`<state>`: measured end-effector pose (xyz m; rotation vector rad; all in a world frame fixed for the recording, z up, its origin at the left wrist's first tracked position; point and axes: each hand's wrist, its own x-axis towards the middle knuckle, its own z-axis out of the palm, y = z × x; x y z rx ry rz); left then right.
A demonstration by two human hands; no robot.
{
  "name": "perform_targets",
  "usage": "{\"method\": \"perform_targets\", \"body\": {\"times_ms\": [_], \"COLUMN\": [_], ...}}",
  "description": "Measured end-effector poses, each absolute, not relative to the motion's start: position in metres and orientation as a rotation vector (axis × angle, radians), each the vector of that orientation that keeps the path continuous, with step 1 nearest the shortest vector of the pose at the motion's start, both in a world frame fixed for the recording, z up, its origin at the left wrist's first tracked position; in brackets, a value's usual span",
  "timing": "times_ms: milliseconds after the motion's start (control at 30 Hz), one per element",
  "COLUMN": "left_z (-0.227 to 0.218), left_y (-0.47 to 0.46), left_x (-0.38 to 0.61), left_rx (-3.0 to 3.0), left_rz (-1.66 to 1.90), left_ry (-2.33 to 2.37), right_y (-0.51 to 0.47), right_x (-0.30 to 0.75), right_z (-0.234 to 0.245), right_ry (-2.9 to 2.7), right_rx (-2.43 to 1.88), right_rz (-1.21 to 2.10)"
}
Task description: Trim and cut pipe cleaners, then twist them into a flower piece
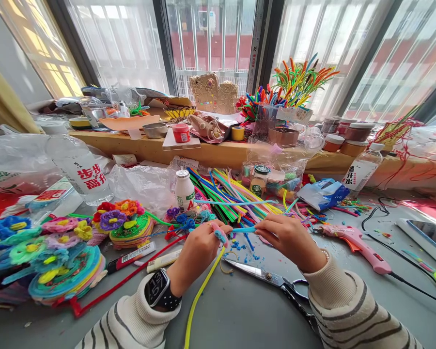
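Observation:
My left hand [199, 249] is closed around a small pink and blue pipe-cleaner piece [220, 233], with a watch on its wrist. My right hand [287, 237] pinches a light blue pipe cleaner [244, 230] that runs across to the left hand. The two hands sit close together over the grey table [240, 310]. A long yellow pipe cleaner [199, 295] trails down from under the left hand toward me. Scissors [272, 281] lie open just below my right wrist.
A heap of coloured pipe cleaners [232, 194] lies behind the hands. Finished pipe-cleaner flowers [58, 257] crowd the left side. A pink glue gun [356, 242] lies at the right, and a small white bottle [184, 190] and a water bottle [78, 167] stand behind. A cluttered wooden shelf [210, 152] runs along the window.

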<state>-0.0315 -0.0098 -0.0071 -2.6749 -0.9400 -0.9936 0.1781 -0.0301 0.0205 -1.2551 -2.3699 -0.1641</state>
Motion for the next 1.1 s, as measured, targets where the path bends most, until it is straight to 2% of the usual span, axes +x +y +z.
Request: {"method": "perform_targets", "body": {"times_ms": [300, 600, 733, 900, 1033, 1100], "left_z": [-0.007, -0.009, -0.006, 0.006, 0.011, 0.011], "left_y": [-0.010, -0.011, -0.011, -0.011, -0.009, -0.008], "left_x": [-0.030, -0.031, -0.029, -0.025, -0.025, -0.025], "left_rx": [-2.710, -2.768, -2.775, -2.775, -2.653, -2.534], "left_rz": [-0.995, -1.085, -1.420, -2.216, -2.649, -2.816], "left_ry": [-0.966, -1.188, -1.522, -2.117, -2.270, -2.337], "right_y": [-0.030, -0.026, -0.036, -0.082, -0.120, -0.130], "right_x": [0.176, 0.178, 0.198, 0.224, 0.237, 0.240], "right_z": [0.019, 0.020, 0.027, 0.020, 0.008, 0.003], "right_ry": [-2.371, -2.316, -2.311, -2.443, -2.428, -2.413], "right_rx": [-1.316, -1.422, -1.615, -1.969, -2.126, -2.116], "right_rz": [-0.220, -0.235, -0.143, 0.148, 0.476, 0.471]}}
